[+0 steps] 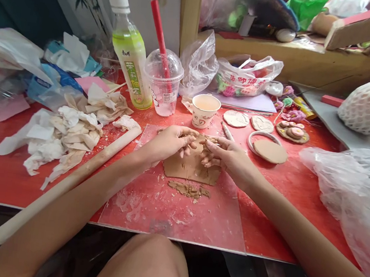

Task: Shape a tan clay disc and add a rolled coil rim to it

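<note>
A slab of brown clay [191, 168] lies flat on a clear plastic sheet [169, 213]. Over its far part, my left hand [178, 144] is closed, fingers curled and thumb against them; whatever they hold is too hidden to name. Close beside it, my right hand [222, 153] pinches a small ragged piece of clay [210, 140] between thumb and fingers. Both sets of fingertips look smeared with clay. Along the slab's near edge lies a strip of crumbled clay scraps [189, 190]. Just beyond the hands stands a paper cup [205, 111] holding pale liquid.
On the left are a long rolling pin [75, 179], crumpled tissues [67, 137], a drink bottle [130, 64] and a plastic cup with a red straw [163, 79]. To the right sit a ring [252, 142], a clay disc [271, 152], decorated discs [293, 131] and plastic bags [351, 186].
</note>
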`<state>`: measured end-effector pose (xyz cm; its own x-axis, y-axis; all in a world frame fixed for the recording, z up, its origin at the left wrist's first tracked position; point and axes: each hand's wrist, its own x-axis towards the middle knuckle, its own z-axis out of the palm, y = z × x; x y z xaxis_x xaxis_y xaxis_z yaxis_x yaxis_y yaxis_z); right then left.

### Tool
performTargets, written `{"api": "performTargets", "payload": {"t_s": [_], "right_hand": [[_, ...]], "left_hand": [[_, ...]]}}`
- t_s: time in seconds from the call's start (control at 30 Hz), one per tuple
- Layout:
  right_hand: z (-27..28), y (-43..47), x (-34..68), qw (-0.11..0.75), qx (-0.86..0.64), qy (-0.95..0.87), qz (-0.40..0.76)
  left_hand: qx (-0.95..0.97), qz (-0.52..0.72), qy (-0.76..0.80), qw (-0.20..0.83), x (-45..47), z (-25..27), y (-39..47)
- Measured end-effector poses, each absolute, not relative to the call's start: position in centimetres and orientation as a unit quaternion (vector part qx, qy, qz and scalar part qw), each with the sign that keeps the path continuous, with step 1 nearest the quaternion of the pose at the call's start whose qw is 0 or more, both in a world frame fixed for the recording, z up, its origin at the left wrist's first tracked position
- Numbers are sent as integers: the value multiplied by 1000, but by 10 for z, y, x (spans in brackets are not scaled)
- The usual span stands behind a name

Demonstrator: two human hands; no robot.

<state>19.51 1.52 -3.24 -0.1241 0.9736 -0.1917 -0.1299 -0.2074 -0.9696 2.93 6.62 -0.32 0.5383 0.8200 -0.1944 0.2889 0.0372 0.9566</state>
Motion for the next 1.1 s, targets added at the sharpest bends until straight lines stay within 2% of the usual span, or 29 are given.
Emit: {"api": "performTargets", "payload": {"t_s": [0.13,0.5,0.7,0.9,1.1], "right_hand": [[-33,16,195,452,-477,-441,611],[-32,15,194,449,-489,-435,609],[-28,15,197,459,-492,-430,602],[-26,15,198,464,-492,-431,597],[-28,14,196,458,-496,-425,603]], "left_hand": [[631,231,403,622,32,-6,68],[613,258,422,617,33,-8,64],[680,285,335,586,32,-10,67],[737,280,354,503,28,-13,73],[714,310,347,524,29,-13,72]]}}
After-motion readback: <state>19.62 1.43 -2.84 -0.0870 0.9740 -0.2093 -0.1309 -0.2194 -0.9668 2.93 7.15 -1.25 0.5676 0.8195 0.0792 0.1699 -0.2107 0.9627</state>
